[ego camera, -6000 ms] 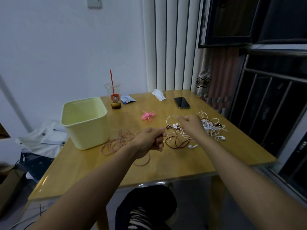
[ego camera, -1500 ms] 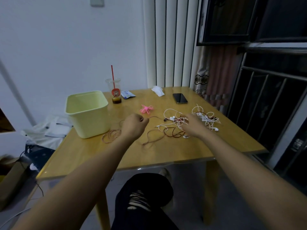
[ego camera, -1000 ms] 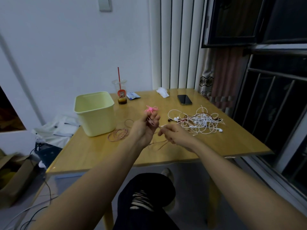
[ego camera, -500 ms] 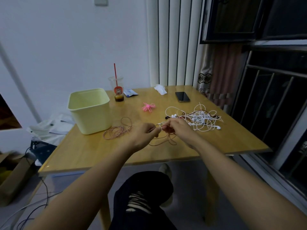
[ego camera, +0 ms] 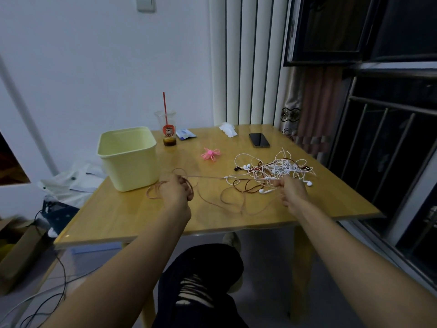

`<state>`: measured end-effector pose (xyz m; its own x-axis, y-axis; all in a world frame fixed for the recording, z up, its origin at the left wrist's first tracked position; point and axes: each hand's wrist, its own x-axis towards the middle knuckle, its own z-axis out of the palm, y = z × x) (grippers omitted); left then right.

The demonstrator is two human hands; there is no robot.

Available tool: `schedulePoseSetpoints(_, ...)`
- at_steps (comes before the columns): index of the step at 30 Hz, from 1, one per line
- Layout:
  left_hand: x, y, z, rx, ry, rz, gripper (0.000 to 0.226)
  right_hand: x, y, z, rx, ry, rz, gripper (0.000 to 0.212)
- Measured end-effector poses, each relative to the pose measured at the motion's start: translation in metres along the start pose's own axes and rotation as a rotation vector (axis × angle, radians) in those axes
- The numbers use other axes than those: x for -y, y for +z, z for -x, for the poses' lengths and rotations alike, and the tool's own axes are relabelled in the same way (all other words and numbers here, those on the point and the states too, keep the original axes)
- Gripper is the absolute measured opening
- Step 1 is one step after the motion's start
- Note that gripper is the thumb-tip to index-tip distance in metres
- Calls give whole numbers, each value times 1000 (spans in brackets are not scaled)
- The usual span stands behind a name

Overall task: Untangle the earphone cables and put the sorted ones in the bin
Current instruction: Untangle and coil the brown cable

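Two grips closed: left hand [ego camera: 176, 191] holds pinkish cable [ego camera: 205, 177], right hand [ego camera: 292, 191] seemingly pinches white tangle [ego camera: 281, 169].

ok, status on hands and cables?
Left hand grips brown cable, strand taut. Right hand holds white earphone tangle. Brown cable runs into tangle, not free. Yellow bin near left hand.

The room is lit dimly and evenly by cool indoor light; the window [ego camera: 390, 143] right of the desk [ego camera: 113, 216] is seen dark. Slight glare is caught at the desk's near left corner. Lines far from the desk are bowed.
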<state>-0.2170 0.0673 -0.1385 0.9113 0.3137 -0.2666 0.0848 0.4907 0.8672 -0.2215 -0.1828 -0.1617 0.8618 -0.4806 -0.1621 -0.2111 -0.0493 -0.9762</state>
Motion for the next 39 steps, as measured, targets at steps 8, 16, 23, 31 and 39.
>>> schedulePoseSetpoints(8,7,11,31,254,93,-364,32,21,18,22,-134,-481,614,55)
schedulePoseSetpoints(16,7,16,45,537,-11,-324,34,27,56,63,667,-587,211,40)
schedulePoseSetpoints(23,6,20,48,527,-167,215,35,5,60,55,695,-549,153,29)
schedulePoseSetpoints(31,10,12,38,403,833,-714,26,7,44,60,950,-478,293,26)
schedulePoseSetpoints(39,17,-11,23,464,1280,-1472,27,7,33,51,502,-452,271,31)
